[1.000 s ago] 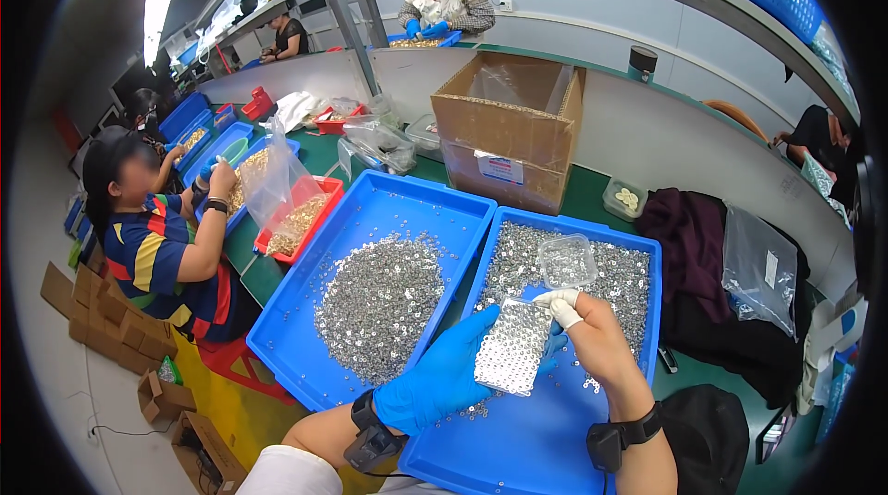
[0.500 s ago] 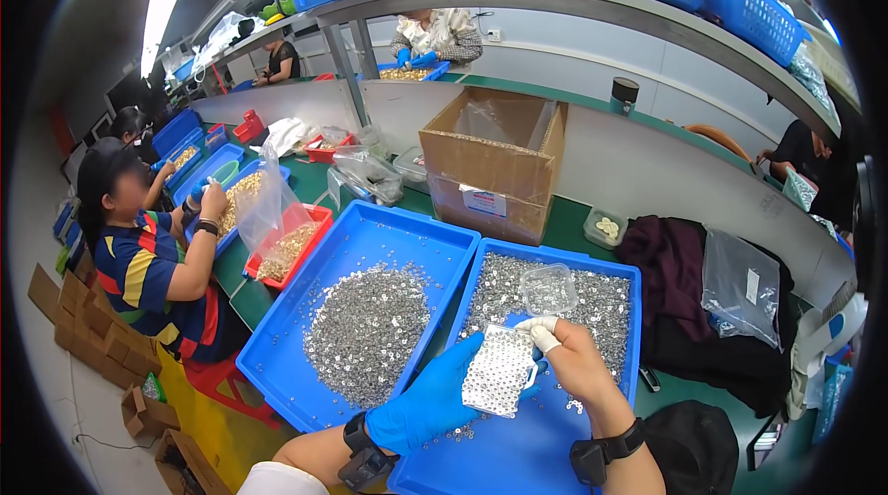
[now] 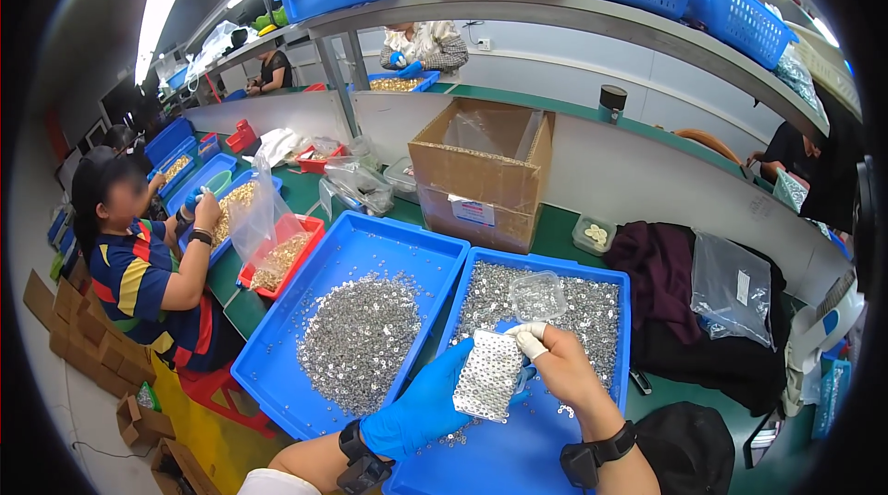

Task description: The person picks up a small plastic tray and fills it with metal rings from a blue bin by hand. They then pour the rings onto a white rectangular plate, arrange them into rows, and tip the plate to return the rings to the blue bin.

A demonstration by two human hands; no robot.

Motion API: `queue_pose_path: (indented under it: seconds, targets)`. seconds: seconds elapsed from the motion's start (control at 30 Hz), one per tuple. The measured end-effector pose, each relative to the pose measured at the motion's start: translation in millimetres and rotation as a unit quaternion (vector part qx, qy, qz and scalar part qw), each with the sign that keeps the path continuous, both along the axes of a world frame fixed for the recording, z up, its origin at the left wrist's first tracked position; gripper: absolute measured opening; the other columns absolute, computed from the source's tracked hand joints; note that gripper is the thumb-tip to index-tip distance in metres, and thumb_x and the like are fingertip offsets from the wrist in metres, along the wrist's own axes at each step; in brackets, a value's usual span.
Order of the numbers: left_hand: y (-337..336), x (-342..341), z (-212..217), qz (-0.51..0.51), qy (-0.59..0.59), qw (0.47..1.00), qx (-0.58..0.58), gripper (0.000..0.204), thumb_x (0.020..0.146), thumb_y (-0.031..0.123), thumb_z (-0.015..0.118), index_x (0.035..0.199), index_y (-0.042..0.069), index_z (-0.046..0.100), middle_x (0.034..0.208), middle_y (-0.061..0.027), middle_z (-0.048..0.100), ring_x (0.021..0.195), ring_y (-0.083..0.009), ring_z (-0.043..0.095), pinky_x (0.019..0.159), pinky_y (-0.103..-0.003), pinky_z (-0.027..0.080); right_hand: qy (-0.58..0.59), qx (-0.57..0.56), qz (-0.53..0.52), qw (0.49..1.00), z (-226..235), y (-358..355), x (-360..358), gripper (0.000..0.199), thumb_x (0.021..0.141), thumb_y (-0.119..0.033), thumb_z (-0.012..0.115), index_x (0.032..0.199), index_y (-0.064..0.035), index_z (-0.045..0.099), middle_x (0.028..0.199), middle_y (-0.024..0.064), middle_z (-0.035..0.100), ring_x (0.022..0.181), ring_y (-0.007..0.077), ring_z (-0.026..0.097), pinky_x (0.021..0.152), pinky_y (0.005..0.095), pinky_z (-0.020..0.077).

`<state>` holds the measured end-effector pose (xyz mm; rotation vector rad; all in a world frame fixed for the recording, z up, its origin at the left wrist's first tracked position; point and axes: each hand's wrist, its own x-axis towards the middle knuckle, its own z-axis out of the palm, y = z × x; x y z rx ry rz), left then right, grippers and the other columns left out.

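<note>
A white perforated plate point(image 3: 487, 378) with rows of small silver pieces or holes across its face is tilted above the right-hand blue tray point(image 3: 518, 460). My left hand point(image 3: 416, 415), in a blue glove, is closed round it from the left and underneath. At its upper right corner, my right hand point(image 3: 563, 363) pinches the edge with fingertips in white finger covers. Small silver ring-like metal parts point(image 3: 590, 310) lie thickly in the far half of this tray. A clear plastic box point(image 3: 537, 297) rests on them, just beyond my right hand.
Left of it, another blue tray point(image 3: 277, 367) holds a heap of similar parts point(image 3: 359, 338). Beyond stand a cardboard box point(image 3: 476, 182) and a small tub point(image 3: 593, 234). Dark clothing point(image 3: 740, 364) lies to the right. A co-worker point(image 3: 153, 264) sits at left beside a red tray point(image 3: 313, 250).
The whole view has shifted slightly, with the trays a little lower and further left. The plate has tilted somewhat, and both hands still grip it.
</note>
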<state>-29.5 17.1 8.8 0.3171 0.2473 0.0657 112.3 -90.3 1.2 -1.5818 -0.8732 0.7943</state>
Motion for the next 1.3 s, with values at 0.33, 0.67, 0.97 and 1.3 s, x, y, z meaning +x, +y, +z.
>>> queue_pose_path:
  seconds: [0.33, 0.67, 0.97, 1.3]
  targets:
    - [-1, -2, 2, 0.005, -0.002, 1.0, -0.026, 0.041, 0.096, 0.027, 0.028, 0.127, 0.001, 0.034, 0.12, -0.017, 0.048, 0.108, -0.029, 0.05, 0.095, -0.048, 0.041, 0.013, 0.048, -0.005, 0.999, 2, 2, -5, 0.03, 0.093, -0.022, 0.044, 0.11, -0.0007, 0.058, 0.099, 0.0034, 0.061, 0.09, 0.0094, 0.053, 0.081, 0.0239, 0.0408]
    - [5, -4, -3, 0.041, -0.013, 0.999, -0.029, 0.038, 0.096, 0.026, 0.03, 0.124, 0.002, 0.038, 0.118, -0.015, 0.05, 0.106, -0.0277, 0.052, 0.093, -0.047, 0.042, -0.036, 0.026, 0.05, 0.998, 5, 2, -6, 0.045, 0.094, -0.034, 0.036, 0.118, 0.0008, 0.052, 0.117, 0.0111, 0.055, 0.112, 0.0188, 0.048, 0.097, 0.0299, 0.0338]
    - [3, -4, 0, 0.056, 0.025, 0.998, -0.001, 0.036, 0.096, 0.026, 0.029, 0.121, 0.003, 0.041, 0.112, -0.013, 0.053, 0.101, -0.0251, 0.055, 0.091, -0.044, 0.044, 0.007, 0.077, 0.046, 0.996, 7, 2, -11, 0.046, 0.095, -0.034, 0.034, 0.116, 0.0018, 0.053, 0.117, 0.0117, 0.055, 0.111, 0.0199, 0.049, 0.097, 0.0304, 0.0339]
    - [4, -5, -3, 0.055, 0.007, 0.998, -0.011, 0.035, 0.096, 0.025, 0.029, 0.121, 0.004, 0.042, 0.111, -0.0113, 0.054, 0.1, -0.0227, 0.056, 0.091, -0.041, 0.045, -0.132, 0.11, 0.064, 0.983, 7, 4, -9, 0.045, 0.095, -0.034, 0.034, 0.114, 0.001, 0.055, 0.117, 0.0145, 0.054, 0.113, 0.0236, 0.048, 0.097, 0.0327, 0.0347]
